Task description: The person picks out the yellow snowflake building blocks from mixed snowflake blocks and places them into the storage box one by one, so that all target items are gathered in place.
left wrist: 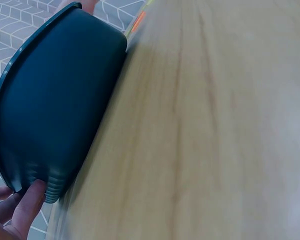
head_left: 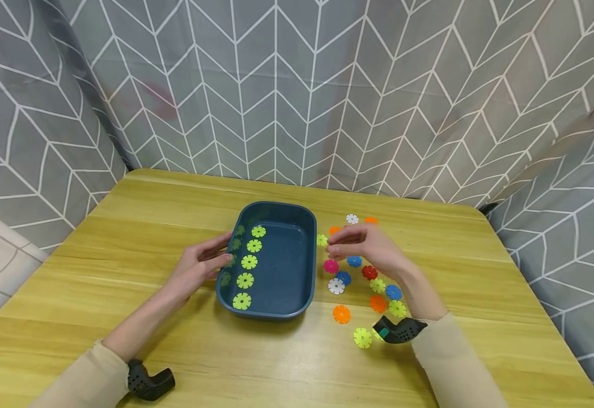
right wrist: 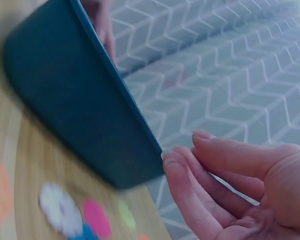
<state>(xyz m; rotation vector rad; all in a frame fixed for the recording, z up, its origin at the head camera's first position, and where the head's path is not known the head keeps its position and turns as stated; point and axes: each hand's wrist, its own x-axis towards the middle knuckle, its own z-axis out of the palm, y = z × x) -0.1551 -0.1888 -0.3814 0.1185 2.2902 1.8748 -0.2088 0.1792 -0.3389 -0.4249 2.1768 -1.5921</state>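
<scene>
A dark blue plastic basin stands on the table with a row of several yellow-green notched discs along its left side. My left hand holds the basin's left side; in the left wrist view, fingers touch its outer wall near the rim. My right hand is just right of the basin, above scattered discs, with a yellow-green disc by its fingertips. In the right wrist view, the thumb and fingers are bent, slightly apart, and no disc shows between them.
Loose discs lie right of the basin: a pink disc, a white disc, a red disc, an orange disc and several others. The wooden table ends at a grey patterned curtain behind.
</scene>
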